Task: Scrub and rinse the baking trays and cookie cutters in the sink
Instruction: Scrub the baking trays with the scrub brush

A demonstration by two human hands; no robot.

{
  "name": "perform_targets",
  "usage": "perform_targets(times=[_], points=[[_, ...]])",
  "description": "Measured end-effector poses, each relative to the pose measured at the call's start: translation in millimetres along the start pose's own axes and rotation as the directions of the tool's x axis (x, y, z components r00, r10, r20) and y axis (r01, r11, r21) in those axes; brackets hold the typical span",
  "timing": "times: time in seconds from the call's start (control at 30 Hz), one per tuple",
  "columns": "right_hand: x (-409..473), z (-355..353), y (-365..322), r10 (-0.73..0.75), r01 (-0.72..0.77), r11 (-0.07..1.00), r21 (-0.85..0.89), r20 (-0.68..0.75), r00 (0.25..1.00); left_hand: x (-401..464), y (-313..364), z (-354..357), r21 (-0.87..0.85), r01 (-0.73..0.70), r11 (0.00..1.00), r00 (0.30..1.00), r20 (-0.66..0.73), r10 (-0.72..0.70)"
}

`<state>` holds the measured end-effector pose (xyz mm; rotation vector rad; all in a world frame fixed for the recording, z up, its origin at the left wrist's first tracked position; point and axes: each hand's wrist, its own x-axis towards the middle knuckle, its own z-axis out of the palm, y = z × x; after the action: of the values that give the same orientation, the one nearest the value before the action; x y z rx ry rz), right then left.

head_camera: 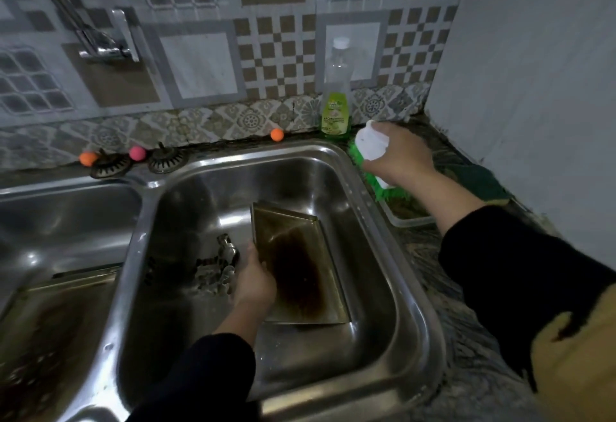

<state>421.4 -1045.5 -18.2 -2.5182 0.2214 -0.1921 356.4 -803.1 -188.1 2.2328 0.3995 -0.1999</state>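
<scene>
left hand (255, 283) fingers grip tray (300, 268) | cutters (216, 265) beside | right hand (396, 155) fingers clasp brush (370, 155)

Bits along the back of the bench, under a patterned tile wall.

A dish soap bottle (336, 101), clear above with green liquid low down and a white cap, stands upright against the tiles. An orange ball (277, 134) sits to its left; further left, a pink ball (137, 153) and another orange ball (88, 158) lie near two loose drain strainers (136, 162). A chrome wall tap (110, 41) is mounted upper left.
</scene>
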Motion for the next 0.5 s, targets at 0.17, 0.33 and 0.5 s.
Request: perform_targets(times=[0.17,0.33,0.5], points=[[-43.3,47.5,-25.3,-0.049,0.042,0.996,0.073,0.093,0.995,-8.1,6.3,-15.7,-0.046,-0.092,0.995,0.996,-0.015,0.092],[-98.2,101.7,-44.4,-0.088,0.061,0.99,0.129,0.21,0.974,-23.1,13.9,-49.7,-0.283,-0.312,0.907,0.95,-0.092,0.298],[-131.4,118.1,-77.4,-0.243,0.232,0.965,0.122,0.079,0.967,-30.8,19.6,-81.3,-0.44,-0.413,0.797,0.908,-0.141,0.393]])
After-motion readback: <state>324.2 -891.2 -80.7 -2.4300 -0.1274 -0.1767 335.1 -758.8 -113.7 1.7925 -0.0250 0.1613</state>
